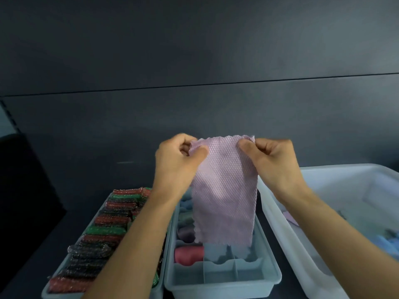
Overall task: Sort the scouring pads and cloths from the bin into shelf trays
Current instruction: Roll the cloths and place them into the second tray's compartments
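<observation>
A pale pink textured cloth [224, 190] hangs in the air above the divided tray [222, 283]. My left hand [177, 162] pinches its top left corner and my right hand [272, 160] pinches its top right corner. The divided tray holds rolled cloths in its compartments, among them a pink roll [189, 255] and a purple roll [185, 233]. Left of it, a tray of scouring pads [101, 236] holds several red, green and dark pads standing in a row. The large white bin [323, 240] stands at the right with a few cloths [388, 240] inside.
Trays and bin sit on a dark shelf [71, 182] with a dark back wall behind. A black object [23, 190] stands at the far left. The front compartments of the divided tray hold nothing.
</observation>
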Available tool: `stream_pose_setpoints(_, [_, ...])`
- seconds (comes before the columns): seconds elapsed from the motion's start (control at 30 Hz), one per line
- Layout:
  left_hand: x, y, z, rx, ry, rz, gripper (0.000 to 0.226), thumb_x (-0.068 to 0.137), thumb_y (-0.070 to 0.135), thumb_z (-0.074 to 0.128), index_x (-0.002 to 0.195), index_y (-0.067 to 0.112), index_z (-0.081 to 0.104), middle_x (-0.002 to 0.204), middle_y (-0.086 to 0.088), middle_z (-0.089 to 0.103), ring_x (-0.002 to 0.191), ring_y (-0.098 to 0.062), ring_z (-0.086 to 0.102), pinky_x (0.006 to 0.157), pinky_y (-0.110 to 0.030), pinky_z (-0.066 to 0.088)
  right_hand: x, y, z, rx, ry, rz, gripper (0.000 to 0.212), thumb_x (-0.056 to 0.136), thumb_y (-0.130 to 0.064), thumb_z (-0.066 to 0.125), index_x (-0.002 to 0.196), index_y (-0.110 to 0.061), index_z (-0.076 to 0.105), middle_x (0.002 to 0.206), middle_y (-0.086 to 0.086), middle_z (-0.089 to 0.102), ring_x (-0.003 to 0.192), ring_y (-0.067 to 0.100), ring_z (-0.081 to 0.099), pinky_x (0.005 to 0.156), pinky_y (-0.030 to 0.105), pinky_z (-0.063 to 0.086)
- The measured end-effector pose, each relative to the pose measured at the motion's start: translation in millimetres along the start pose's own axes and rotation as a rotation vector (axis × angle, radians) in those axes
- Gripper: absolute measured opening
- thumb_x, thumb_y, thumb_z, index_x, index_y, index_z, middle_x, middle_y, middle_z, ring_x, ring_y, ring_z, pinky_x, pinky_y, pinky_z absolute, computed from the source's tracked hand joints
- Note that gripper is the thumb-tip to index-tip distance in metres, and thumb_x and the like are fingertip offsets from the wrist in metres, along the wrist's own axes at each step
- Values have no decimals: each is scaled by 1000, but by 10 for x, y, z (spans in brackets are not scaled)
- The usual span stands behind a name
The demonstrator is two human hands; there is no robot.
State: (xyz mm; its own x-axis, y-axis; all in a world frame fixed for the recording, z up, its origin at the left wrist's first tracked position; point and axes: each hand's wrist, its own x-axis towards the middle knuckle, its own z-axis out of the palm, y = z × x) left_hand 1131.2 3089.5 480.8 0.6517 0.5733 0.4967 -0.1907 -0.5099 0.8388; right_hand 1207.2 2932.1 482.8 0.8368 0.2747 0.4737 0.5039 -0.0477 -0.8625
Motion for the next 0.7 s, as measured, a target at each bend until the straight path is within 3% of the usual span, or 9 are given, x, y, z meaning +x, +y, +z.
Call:
stream_pose_setpoints(0.1, [-50,42,107,183,94,169,10,81,23,74,77,19,66,66,8,66,58,-9,59,57,-30,51,-63,-75,80,-64,-10,-139,55,94,-24,61,50,-18,27,48,-10,21,48,8,18,43,20,19])
stream_pose_setpoints(0.27, [-92,129,205,60,134,217,12,82,20,75,77,20,64,64,10,64,56,-4,56,58,-22,47,-80,-166,201,-67,-15,-246,53,96,-22,56,49,-22,32,46,-10,27,50,6,23,47,20,23])
stream_pose_setpoints(0.4, [-132,171,238,4,106,202,5,84,13,71,82,17,70,66,11,66,56,0,58,60,-16,47,-108,-244,264,38,-70,-174,44,96,-25,57,52,-25,61,46,-8,48,50,4,38,49,24,34])
stream_pose_setpoints(0.47, [-137,162,217,52,110,244,15,82,5,68,86,19,71,75,10,69,65,-1,62,64,-13,47,-123,-306,289,128,-116,-103,26,90,-29,65,71,-14,73,63,2,69,61,9,60,57,32,49])
stream_pose_setpoints(0.53, [-144,162,207,97,121,297,24,79,1,68,92,21,73,86,8,69,71,-4,62,66,-13,47,-96,-334,311,245,-126,-4,17,86,-22,71,82,-6,75,76,9,75,73,19,71,68,33,57])
stream_pose_setpoints(0.6, [-160,151,227,56,112,318,31,80,0,69,101,22,71,89,7,67,72,-6,61,68,-16,50,-21,-321,335,348,-94,123,13,88,-10,67,81,-2,74,73,11,73,65,19,69,63,28,57])
stream_pose_setpoints(0.7, [-230,42,266,61,108,309,28,83,6,70,103,24,61,90,12,63,77,-3,59,68,-14,48,99,-331,372,363,-8,255,20,86,-4,62,67,0,66,61,14,61,57,20,54,53,22,45])
